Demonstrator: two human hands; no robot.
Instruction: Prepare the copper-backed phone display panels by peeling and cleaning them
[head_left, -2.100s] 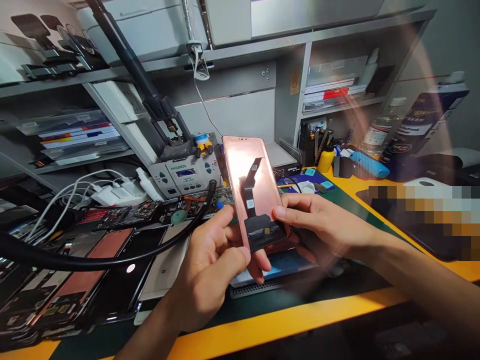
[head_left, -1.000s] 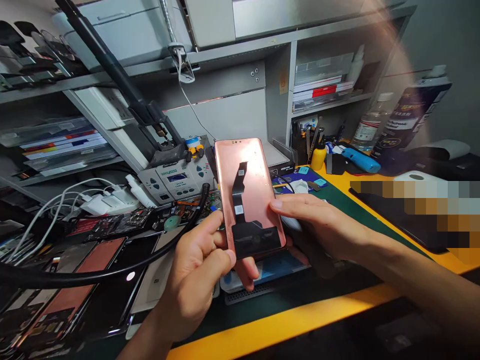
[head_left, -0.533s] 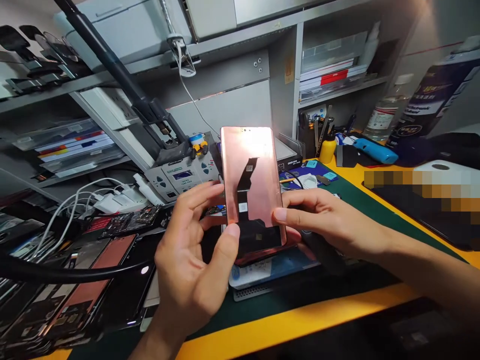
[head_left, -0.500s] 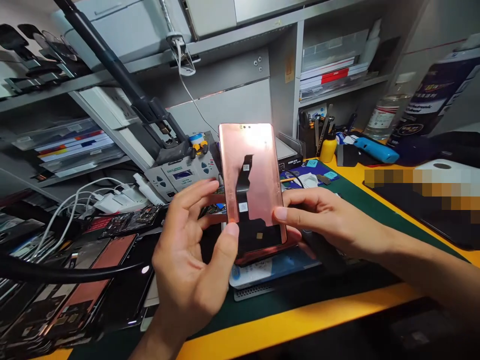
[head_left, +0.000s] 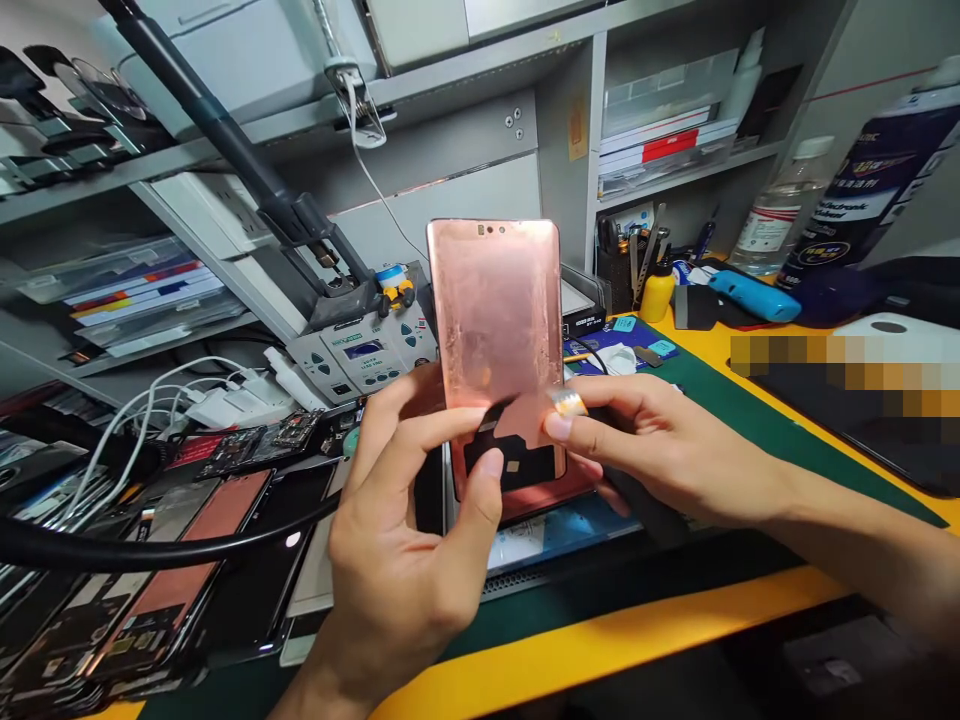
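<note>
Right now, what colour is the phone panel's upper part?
Coppery pink; the head view shows the phone panel best.

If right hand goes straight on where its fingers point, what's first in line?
The rose-gold panel; the thumb of the right hand already overlaps its right edge. Past that, toward picture left, the left hand looks next, though this single view leaves depth unclear.

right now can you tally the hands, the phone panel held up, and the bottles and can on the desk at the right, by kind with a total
Hands: 2, left hand and right hand
Copper-coloured phone panel: 1
Yellow bottle: 1
Clear bottle: 1
Dark blue can: 1
Total: 6
</note>
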